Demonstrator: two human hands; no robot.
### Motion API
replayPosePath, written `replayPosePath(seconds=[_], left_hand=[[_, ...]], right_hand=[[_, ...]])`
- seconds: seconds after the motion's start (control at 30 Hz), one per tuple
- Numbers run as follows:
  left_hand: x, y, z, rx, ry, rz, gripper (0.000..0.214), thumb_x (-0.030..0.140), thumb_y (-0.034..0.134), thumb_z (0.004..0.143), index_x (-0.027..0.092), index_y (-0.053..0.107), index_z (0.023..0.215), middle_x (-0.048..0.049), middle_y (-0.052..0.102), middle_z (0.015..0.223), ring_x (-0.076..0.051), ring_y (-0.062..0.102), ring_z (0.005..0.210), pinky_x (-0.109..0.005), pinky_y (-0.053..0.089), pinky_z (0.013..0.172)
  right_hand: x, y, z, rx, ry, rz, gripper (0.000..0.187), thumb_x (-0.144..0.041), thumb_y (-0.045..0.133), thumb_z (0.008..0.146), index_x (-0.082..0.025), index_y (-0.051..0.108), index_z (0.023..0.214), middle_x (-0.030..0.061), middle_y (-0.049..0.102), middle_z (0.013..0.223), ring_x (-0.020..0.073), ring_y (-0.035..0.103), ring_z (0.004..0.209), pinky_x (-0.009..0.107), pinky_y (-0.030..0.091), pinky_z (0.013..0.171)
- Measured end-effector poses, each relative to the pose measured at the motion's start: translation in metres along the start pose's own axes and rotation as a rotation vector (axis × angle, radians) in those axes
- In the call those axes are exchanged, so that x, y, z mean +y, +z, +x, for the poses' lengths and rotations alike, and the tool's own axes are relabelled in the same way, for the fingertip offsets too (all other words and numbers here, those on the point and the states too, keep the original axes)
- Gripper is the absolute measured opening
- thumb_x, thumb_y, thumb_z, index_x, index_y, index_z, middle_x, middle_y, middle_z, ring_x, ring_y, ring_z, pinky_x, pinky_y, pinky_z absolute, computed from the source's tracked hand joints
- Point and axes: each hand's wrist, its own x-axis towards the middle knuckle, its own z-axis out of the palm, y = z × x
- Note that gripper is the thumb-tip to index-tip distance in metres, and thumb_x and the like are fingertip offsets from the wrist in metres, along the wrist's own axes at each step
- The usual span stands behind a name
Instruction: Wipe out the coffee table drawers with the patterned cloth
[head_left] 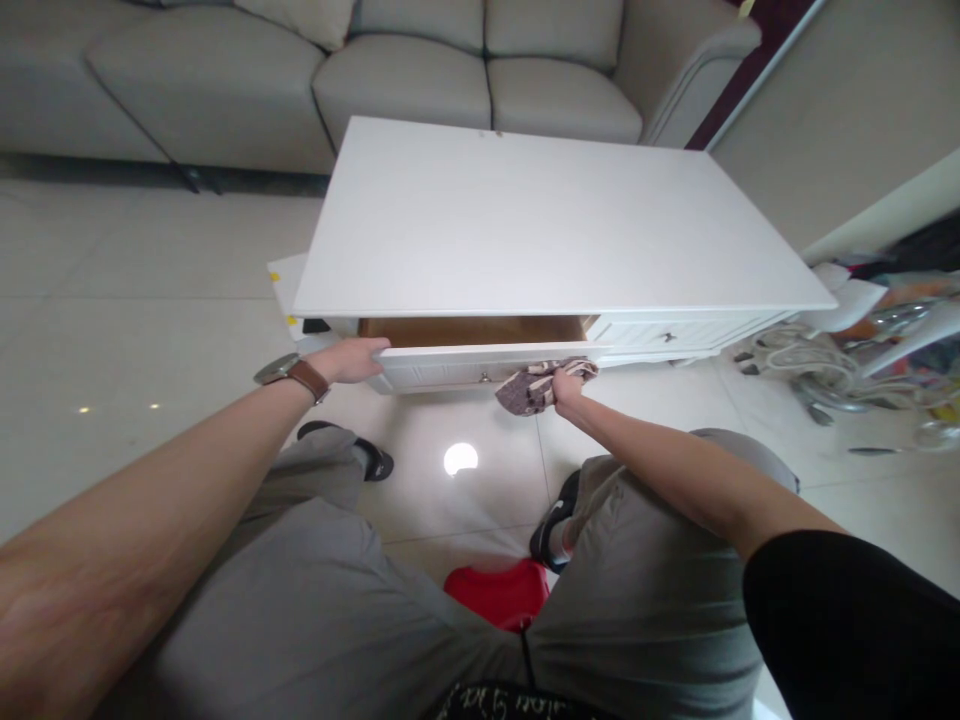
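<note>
A white coffee table [555, 220] stands before me with its left drawer [435, 372] pulled partly out, so a strip of the brown inside shows. My left hand [352, 360] is closed over the left end of the drawer front, the thumb and fingers on its top edge. At the drawer's right end, my right hand [568, 386] grips a brown and cream patterned cloth [529, 390], which lies against the drawer front. A small metal knob [485, 377] sits between the hands.
Behind the table is a grey sofa [405, 90]. Cables and assorted items [810, 350] lie on the floor at right. A red plastic object [501, 592] is between my legs. White boards with yellow marks [283, 285] stick out at the table's left.
</note>
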Motion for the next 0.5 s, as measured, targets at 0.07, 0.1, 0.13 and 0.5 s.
replayPosePath(seconds=[0.07,0.1,0.13,0.5], left_hand=[[-0.001,0.002,0.000,0.012,0.004,0.000,0.050,0.033,0.045,0.081,0.018,0.061,0.126,-0.0126,0.071,0.129,-0.028,0.069,0.113,-0.032,0.052,0.095],[-0.001,0.003,0.000,0.018,0.005,0.000,0.049,0.034,0.045,0.081,0.018,0.061,0.126,-0.0124,0.071,0.129,-0.028,0.069,0.113,-0.032,0.052,0.095],[-0.001,0.003,0.000,0.026,0.005,-0.001,0.049,0.034,0.045,0.082,0.018,0.061,0.125,-0.0121,0.071,0.129,-0.027,0.069,0.113,-0.032,0.052,0.095],[0.005,0.001,-0.007,0.073,0.005,0.007,0.048,0.018,0.046,0.081,0.018,0.066,0.125,-0.0091,0.074,0.128,-0.025,0.069,0.115,-0.028,0.052,0.097]], right_hand=[[-0.009,-0.019,0.012,0.139,-0.048,-0.029,0.052,-0.019,0.054,0.090,-0.011,0.047,0.141,0.0203,0.061,0.140,0.0260,0.059,0.134,0.040,0.051,0.113],[-0.013,-0.026,0.016,0.184,-0.069,-0.040,0.057,-0.020,0.053,0.092,-0.011,0.043,0.146,0.0210,0.057,0.146,0.0255,0.055,0.139,0.040,0.047,0.117],[-0.015,-0.030,0.018,0.215,-0.086,-0.048,0.060,-0.021,0.052,0.093,-0.011,0.039,0.151,0.0208,0.054,0.150,0.0248,0.053,0.142,0.040,0.044,0.120],[0.029,0.044,-0.021,-0.005,0.006,-0.076,0.070,-0.026,0.064,0.086,-0.006,0.042,0.149,0.0229,0.064,0.135,0.0295,0.065,0.127,0.040,0.051,0.111]])
